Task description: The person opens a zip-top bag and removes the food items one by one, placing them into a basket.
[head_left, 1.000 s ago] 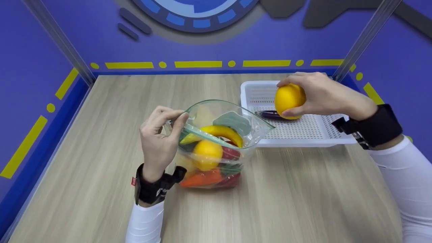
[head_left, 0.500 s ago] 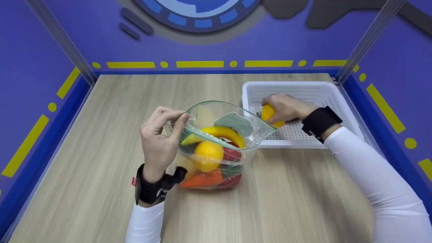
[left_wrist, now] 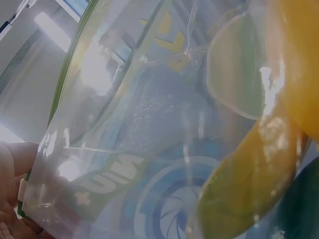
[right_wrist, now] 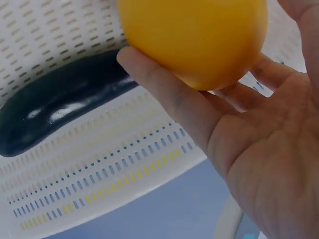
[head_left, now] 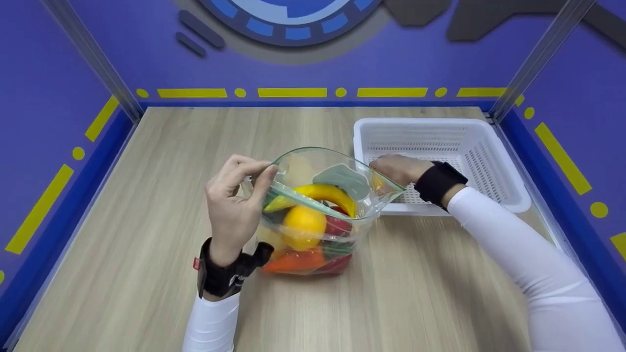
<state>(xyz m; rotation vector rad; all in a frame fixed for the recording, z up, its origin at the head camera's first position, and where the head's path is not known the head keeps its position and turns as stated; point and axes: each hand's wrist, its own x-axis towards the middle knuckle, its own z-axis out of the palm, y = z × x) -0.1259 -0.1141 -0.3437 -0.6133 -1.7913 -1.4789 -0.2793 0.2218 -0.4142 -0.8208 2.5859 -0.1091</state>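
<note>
Moving left and down, the yellow fruit (right_wrist: 194, 40) has gone from over the white basket (head_left: 415, 123) to near its left edge, which puts it just beside the clear bag (head_left: 299, 197) and, it seems, outside it. The right hand (head_left: 397, 168) appears to grip it, fingers curved against it, thumb mostly out of view. An eggplant (right_wrist: 65, 102) lies alongside. Unmoved, the left hand (head_left: 234, 208) pinches the gaping bag's rim above a banana (head_left: 320, 189); the basket stands toward the desk's (head_left: 415, 303) far right corner.
</note>
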